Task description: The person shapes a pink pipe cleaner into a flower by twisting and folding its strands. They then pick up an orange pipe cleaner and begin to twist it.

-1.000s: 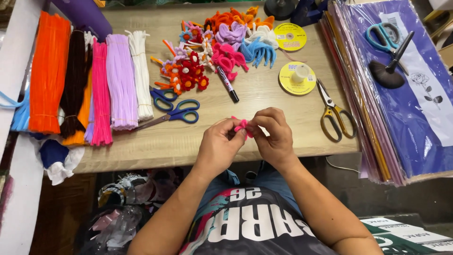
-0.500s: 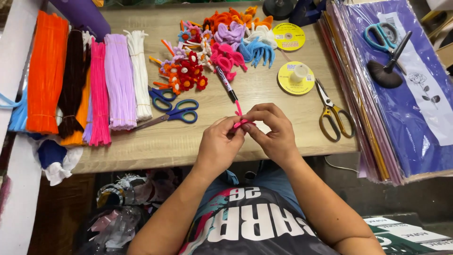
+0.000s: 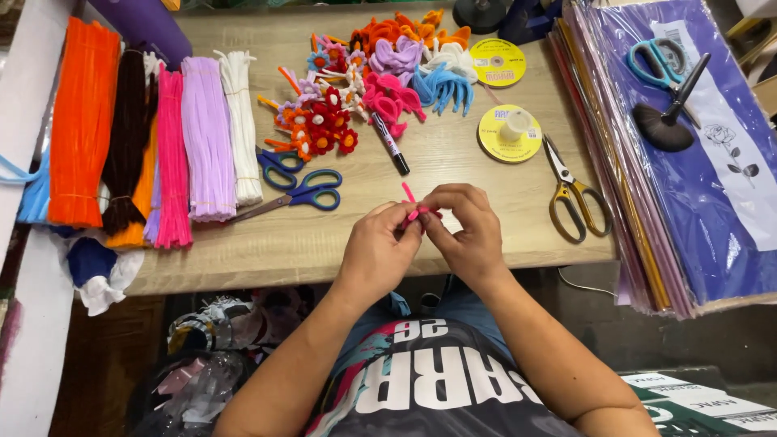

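Observation:
My left hand [image 3: 379,249] and my right hand [image 3: 464,226] meet at the near edge of the wooden table [image 3: 453,174], fingertips pinched together on a short pink pipe cleaner [image 3: 411,202]. One end of it sticks up between my thumbs; the rest is hidden inside my fingers. Just beyond my hands lie a black marker [image 3: 389,144] and blue-handled scissors [image 3: 301,193]. Finished pipe-cleaner flowers [image 3: 324,129] in red, orange and purple, and looped pieces in pink, blue and white, lie further back.
Bundles of pipe cleaners [image 3: 154,137] in orange, brown, pink, lilac and white line the left. Two yellow reels [image 3: 510,132] and yellow-handled scissors [image 3: 571,190] sit to the right. A stack of wrapped coloured sheets [image 3: 688,186] with teal scissors and a black brush fills the right side.
My hands have stayed in place and kept working the pink pipe cleaner; its free end now pokes up between my fingers instead of being tucked in.

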